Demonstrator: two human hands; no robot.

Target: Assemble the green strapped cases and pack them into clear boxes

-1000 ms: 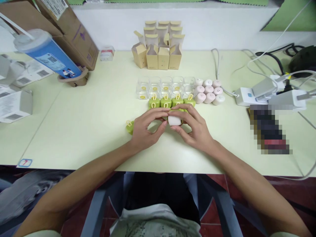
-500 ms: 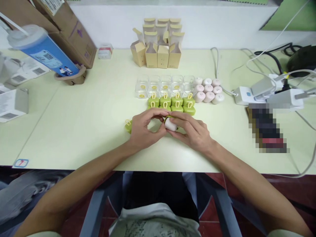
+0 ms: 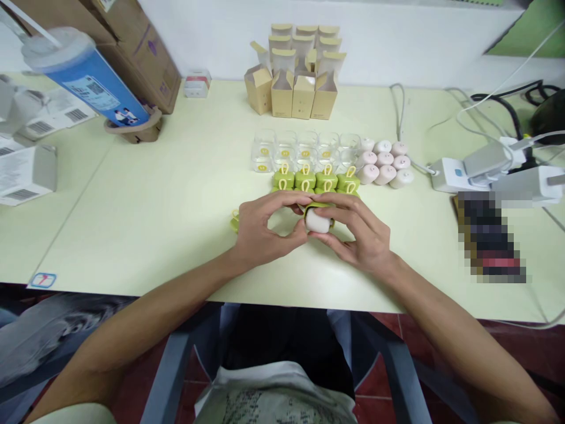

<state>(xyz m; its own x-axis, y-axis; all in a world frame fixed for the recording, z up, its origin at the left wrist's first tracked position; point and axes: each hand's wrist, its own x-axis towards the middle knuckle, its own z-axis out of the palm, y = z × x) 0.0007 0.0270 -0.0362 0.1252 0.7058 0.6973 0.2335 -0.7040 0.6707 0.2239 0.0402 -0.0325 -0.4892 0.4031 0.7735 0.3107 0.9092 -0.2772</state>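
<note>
Table (image 3: 132,235): was pale green.
Tan boxes (image 3: 303,100): stood together at the back.
Clear cups (image 3: 306,141): sat in rows behind green cases (image 3: 305,178).
Pinkish pieces (image 3: 385,159): sat right beside the cups.

White rounded piece (image 3: 318,222) looked like smooth plastic, softly matt; green cover (image 3: 320,205) around it smooth, rubber or plastic — could not tell. Loop-topped green cases (image 3: 305,179) showed glossy highlights. Clear boxes (image 3: 306,143) looked like shiny see-through plastic, pale pink cylinders (image 3: 385,173) satin-smooth. Small tan cartons (image 3: 303,103) were matt paperboard — large box (image 3: 148,68) duller brown cardboard. Tabletop (image 3: 154,235) smooth with faint sheen, power strip (image 3: 452,176) white plastic.
</note>
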